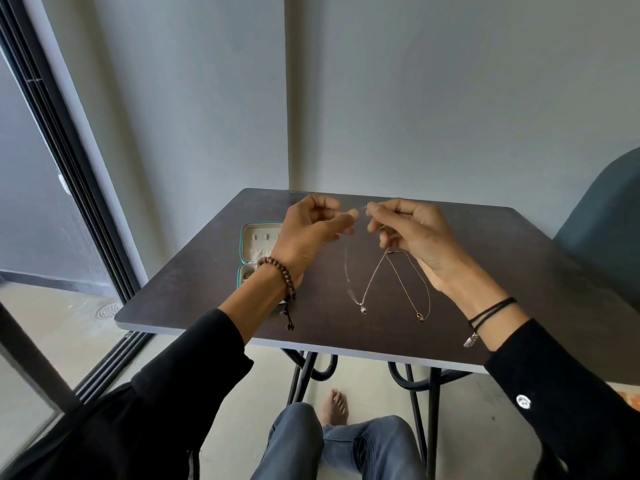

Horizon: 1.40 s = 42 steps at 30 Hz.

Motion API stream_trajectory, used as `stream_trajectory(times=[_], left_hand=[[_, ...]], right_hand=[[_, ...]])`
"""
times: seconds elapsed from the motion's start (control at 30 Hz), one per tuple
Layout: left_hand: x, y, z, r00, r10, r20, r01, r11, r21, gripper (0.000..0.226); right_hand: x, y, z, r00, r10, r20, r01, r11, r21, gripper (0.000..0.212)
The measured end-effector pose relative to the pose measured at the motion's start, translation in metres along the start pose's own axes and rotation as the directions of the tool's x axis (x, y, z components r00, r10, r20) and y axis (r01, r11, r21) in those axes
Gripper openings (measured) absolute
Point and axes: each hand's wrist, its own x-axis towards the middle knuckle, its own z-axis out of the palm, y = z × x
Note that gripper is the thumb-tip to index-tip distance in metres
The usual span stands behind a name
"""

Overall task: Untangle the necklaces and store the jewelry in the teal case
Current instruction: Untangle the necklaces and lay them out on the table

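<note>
A: Where's the teal case [258, 244]?
B: Open on the surface [207, 299], far left, partly behind the left wrist.
A: And the hands?
B: The left hand [311, 233] pinches one end of the silver necklace [363, 308]. The right hand [415, 233] pinches the other. The gold necklace [420, 316] dangles from the right hand too, its chain crossing the silver one.

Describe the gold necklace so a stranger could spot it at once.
Over the dark table, two thin chains hang from the left hand and right hand. The gold necklace droops below the right hand, rightmost of the pair. Unlike the silver necklace beside it, it is yellowish and ends in a small looped pendant.
</note>
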Motion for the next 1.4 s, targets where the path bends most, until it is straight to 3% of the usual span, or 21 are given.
stream_trajectory(times=[0.27,0.93,1.2,1.4], left_hand=[[-0.008,0.003,-0.002,0.987,0.025,0.162,-0.053,0.984,0.168,0.024],[-0.001,-0.007,0.011,0.985,-0.042,0.17,0.017,0.989,0.145,0.021],[0.024,-0.047,0.017,0.978,-0.164,0.131,0.128,0.96,0.248,0.022],[0.06,-0.076,0.027,0.983,-0.178,0.045,0.14,0.885,0.444,0.011]], right_hand=[[-0.006,-0.004,-0.005,1.0,0.023,-0.004,-0.022,0.999,0.03,0.017],[-0.008,0.007,-0.014,0.998,0.054,-0.027,-0.053,0.998,0.04,0.02],[0.016,0.05,-0.018,0.989,0.138,-0.058,-0.143,0.986,-0.083,0.019],[0.054,0.079,-0.024,0.989,0.139,-0.054,-0.149,0.947,-0.286,0.009]])
